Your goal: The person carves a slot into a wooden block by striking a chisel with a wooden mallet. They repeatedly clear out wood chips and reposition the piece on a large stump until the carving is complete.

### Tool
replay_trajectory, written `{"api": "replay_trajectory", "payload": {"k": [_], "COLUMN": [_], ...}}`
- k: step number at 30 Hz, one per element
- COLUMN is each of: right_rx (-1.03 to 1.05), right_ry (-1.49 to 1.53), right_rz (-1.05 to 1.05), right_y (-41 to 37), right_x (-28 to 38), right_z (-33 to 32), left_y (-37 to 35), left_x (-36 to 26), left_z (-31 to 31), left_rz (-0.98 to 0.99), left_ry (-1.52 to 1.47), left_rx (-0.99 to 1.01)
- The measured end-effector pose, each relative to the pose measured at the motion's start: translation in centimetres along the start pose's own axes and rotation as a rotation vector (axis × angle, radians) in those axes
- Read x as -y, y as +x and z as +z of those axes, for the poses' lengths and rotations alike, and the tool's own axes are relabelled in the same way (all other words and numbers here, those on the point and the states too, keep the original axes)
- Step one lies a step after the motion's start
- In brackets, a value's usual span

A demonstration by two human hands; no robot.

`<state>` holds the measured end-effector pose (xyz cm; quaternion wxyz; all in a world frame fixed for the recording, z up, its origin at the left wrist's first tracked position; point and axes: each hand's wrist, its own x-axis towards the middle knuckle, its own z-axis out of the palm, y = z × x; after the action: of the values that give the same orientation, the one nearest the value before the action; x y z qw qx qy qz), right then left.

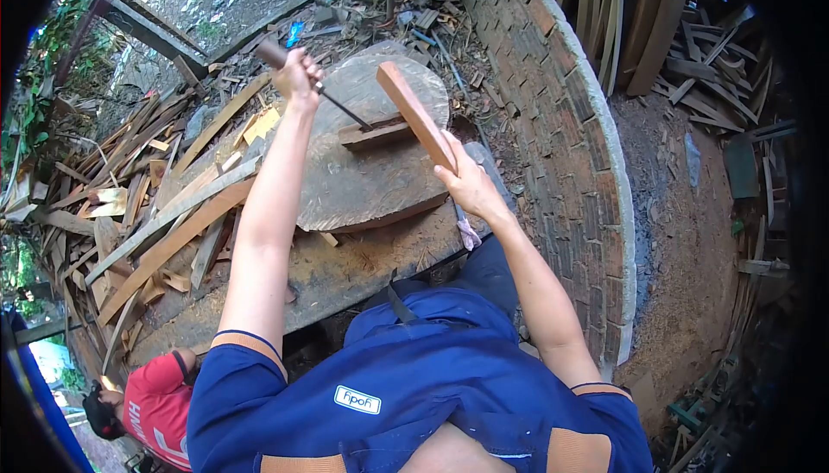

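My left hand (298, 78) is closed around a long tool (345, 109) with a thick brown wooden handle at its upper left end. The tool's thin dark metal shaft slants down to the right, its far end at a short brown wood piece (377, 135). That piece lies on a large round wooden block (363, 184). In my right hand (471, 181) is the lower end of a reddish-brown wooden bar (410, 106). The bar slants up to the left, above the block and beside the short piece, overlapping its right end in view.
Wood strips and offcuts (164, 223) are heaped at the left. A curved brick wall (553, 128) stands close on the right, with more boards (661, 33) beyond it. A person in a red shirt (160, 404) is at the lower left. A cloth (468, 233) hangs near the block.
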<state>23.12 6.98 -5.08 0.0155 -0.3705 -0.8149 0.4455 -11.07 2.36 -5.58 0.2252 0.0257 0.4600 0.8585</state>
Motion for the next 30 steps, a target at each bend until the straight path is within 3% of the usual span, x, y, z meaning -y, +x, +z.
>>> {"api": "replay_trajectory", "payload": {"k": [4, 6, 12, 21, 23, 24, 26, 28, 30], "right_rx": [0.003, 0.006, 0.017, 0.007, 0.058, 0.245, 0.048, -0.047, -0.272], "right_ry": [-0.054, -0.054, -0.088, -0.08, 0.006, 0.254, 0.199, 0.317, 0.325], "right_rz": [0.035, 0.013, 0.0, -0.02, -0.007, 0.168, -0.097, -0.111, -0.43], "right_y": [-0.2, -0.3, -0.4, -0.3, 0.4, 0.2, 1.7, 0.3, -0.6], "right_x": [0.5, 0.2, 0.6, 0.1, -0.6, 2.1, 0.5, 6.3, 10.4], "right_z": [-0.3, -0.2, -0.6, -0.7, -0.8, -3.1, -3.8, -7.8, -10.5], "left_y": [2.5, 1.9, -4.3, -8.2, -8.4, -8.5, -8.2, -6.9, -6.6], "left_x": [1.0, 1.0, -1.1, 0.5, 1.3, 1.5, 1.9, 2.6, 3.2], "left_z": [-6.0, -6.1, 2.3, 6.9, 7.4, 7.8, 8.3, 7.9, 7.7], "left_rz": [-0.22, -0.101, 0.106, 0.41, 0.471, 0.45, 0.474, 0.561, 0.652], "left_ry": [-0.197, -0.227, -0.133, 0.217, 0.32, 0.344, 0.39, 0.473, 0.558], "left_rx": [-0.236, -0.245, 0.02, 0.232, 0.293, 0.307, 0.29, 0.288, 0.295]}}
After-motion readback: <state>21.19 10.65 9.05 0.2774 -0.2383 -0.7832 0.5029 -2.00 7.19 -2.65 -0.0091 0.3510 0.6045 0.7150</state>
